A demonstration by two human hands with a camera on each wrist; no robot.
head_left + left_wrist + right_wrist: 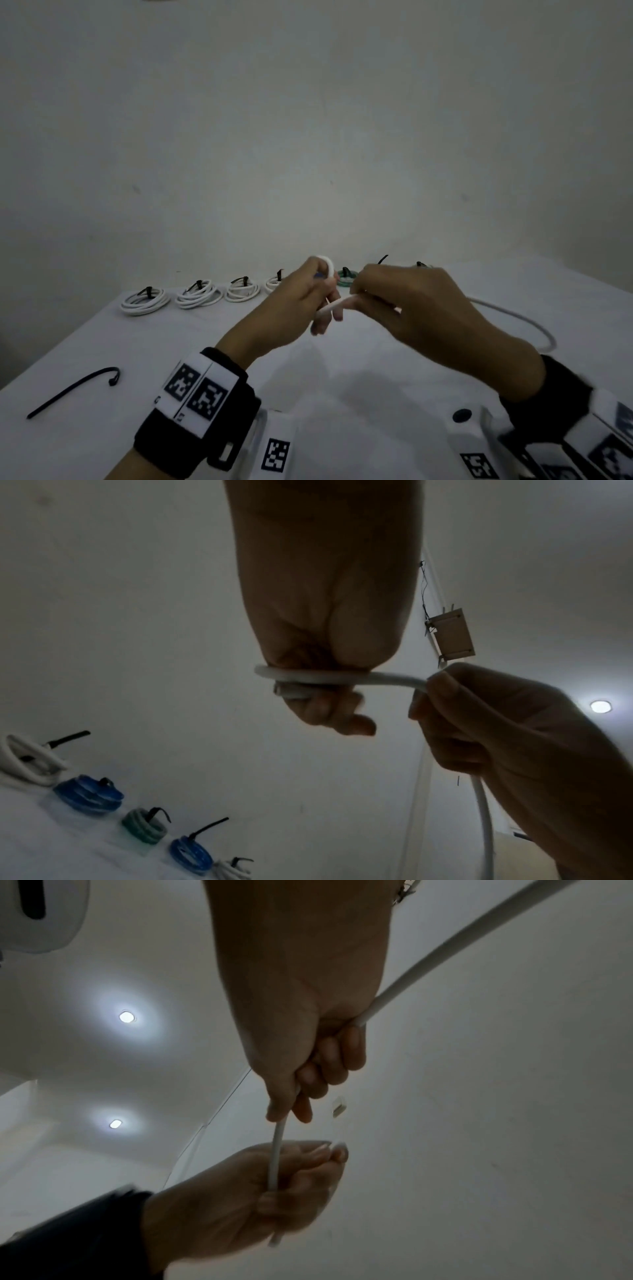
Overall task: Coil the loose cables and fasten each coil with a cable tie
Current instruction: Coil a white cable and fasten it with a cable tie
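From the head view, both hands work above the middle of the tabletop (342,377). The left hand (301,301) has its fingers curled round the first turn of a white cable (513,317), and the right hand (411,308) pinches the same cable just beside it. The short stretch between them runs roughly left to right; the loose remainder trails from the right hand toward the tabletop's right edge, so the right hand is nearer the slack and looks best placed to feed the next turn. A black cable tie (73,389) lies unused near the front left corner, closer to the left hand. Finished, tied coils (145,301) line the far edge. The wrist bands carry square coded markers; no readable writing shows.

In the left wrist view, the cable (308,676) loops once round the left fingers (342,718), its end tucked under them, and runs sideways into the right hand (496,737), then hangs down.

In the right wrist view, the right hand (308,1042) is closed on the cable (277,1150), which passes straight on into the left hand (257,1191).
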